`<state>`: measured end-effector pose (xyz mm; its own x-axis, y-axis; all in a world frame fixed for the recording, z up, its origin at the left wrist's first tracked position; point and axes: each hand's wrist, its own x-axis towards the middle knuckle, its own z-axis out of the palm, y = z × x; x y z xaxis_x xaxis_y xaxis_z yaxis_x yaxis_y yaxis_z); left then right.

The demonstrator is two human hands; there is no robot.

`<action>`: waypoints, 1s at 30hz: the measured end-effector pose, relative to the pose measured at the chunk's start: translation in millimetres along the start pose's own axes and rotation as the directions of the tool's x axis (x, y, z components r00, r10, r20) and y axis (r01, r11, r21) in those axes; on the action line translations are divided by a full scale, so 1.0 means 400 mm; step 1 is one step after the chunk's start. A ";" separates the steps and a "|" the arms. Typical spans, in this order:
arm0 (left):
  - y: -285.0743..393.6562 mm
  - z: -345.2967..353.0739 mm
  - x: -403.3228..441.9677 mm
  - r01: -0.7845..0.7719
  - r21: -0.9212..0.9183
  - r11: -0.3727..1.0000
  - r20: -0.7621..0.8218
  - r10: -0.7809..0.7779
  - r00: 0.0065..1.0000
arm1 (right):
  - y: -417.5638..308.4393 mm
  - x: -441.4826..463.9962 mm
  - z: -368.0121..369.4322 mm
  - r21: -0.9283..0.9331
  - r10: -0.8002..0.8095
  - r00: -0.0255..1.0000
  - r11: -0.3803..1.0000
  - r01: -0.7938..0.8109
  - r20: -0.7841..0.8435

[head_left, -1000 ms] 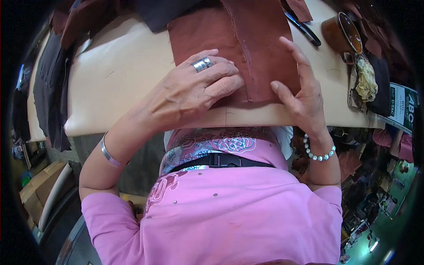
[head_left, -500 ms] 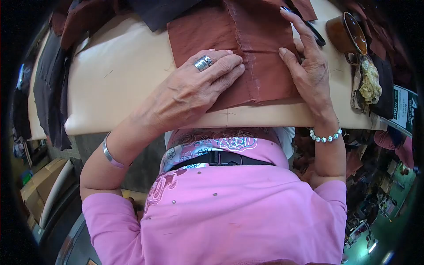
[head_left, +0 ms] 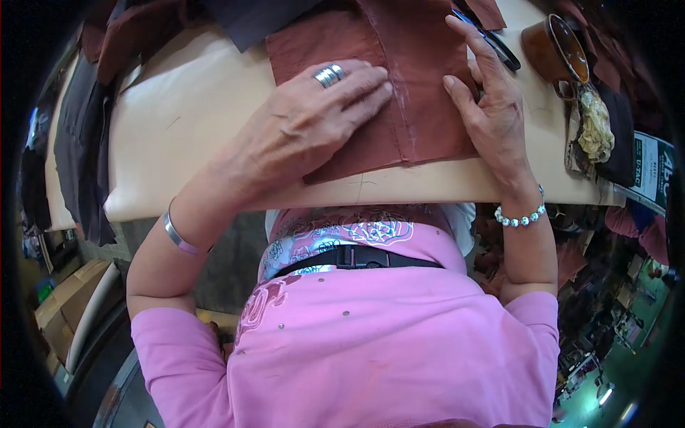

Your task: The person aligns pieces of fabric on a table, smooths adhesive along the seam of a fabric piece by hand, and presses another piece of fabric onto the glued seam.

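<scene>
A reddish-brown leather-like piece [head_left: 428,114] lies at the table's near edge, with a pale, whitish seam line running down its middle. My left hand [head_left: 325,107], wearing a wide silver ring, rests on its left half, fingers stretched out and fingertips near the seam. At the piece's right edge is my right hand [head_left: 496,107], with thumb and index finger spread apart and the other fingers partly hidden. Just beyond its index finger is a slim black-and-blue tool [head_left: 503,51]; its kind is unclear, and the hand does not visibly grip it.
A brown glazed mug [head_left: 546,53] stands at right, beside a crusted yellowish lump [head_left: 597,125]. A labelled tin [head_left: 648,171] is at the far right. Dark pieces [head_left: 82,143] hang over the pale table [head_left: 178,135] at left; more brown pieces [head_left: 143,36] lie behind.
My left hand has slid slightly away from my body over the leather-like piece. More of the piece's lower left corner shows, and the crease across its right half has flattened.
</scene>
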<state>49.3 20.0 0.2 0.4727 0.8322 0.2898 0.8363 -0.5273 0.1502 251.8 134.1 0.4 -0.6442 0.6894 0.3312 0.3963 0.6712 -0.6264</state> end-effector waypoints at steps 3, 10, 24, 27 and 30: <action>0.016 0.001 -0.004 -0.113 -0.084 0.990 0.007 0.114 0.993 | -0.003 0.001 0.000 0.007 0.017 1.000 1.000 -0.017 0.012; -0.028 0.029 0.007 0.116 -0.129 0.985 -0.115 -0.131 0.985 | -0.008 0.047 -0.040 0.019 0.124 0.979 0.991 -0.129 0.159; -0.040 0.016 0.010 -0.073 0.005 0.997 -0.071 0.073 0.995 | 0.032 0.086 0.017 0.074 0.009 1.000 0.997 -0.009 0.007; -0.038 0.019 0.014 -0.046 -0.064 0.997 -0.104 0.040 0.994 | 0.011 0.084 0.009 0.062 0.002 1.000 0.998 -0.002 0.000; -0.011 0.016 0.010 -0.001 -0.143 0.990 -0.091 -0.013 0.996 | 0.000 0.072 -0.010 0.230 0.128 0.987 0.962 -0.147 0.097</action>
<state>49.3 26.9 -5.4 0.4348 0.8198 0.3728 0.7875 -0.5469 0.2841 236.0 154.9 12.9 -0.6485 0.7400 0.1785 0.3257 0.4816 -0.8136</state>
